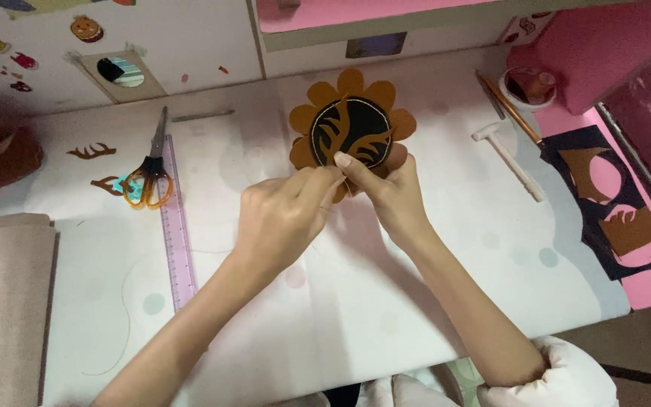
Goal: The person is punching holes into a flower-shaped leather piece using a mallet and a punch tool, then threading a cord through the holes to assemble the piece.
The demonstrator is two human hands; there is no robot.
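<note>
A brown flower-shaped felt piece with a black round centre and brown antler shapes on it is held upright above the white table. My right hand grips its lower edge, thumb on the black disc. My left hand pinches at the same lower edge, fingertips touching the right thumb. A thin thread runs from the hands down across the table. Whether a needle is in the fingers cannot be told.
Amber-handled scissors lie beside a lilac ruler at the left, with brown antler cut-outs near them. A small white hammer, a pencil, a white cup and black felt with brown scraps are at the right.
</note>
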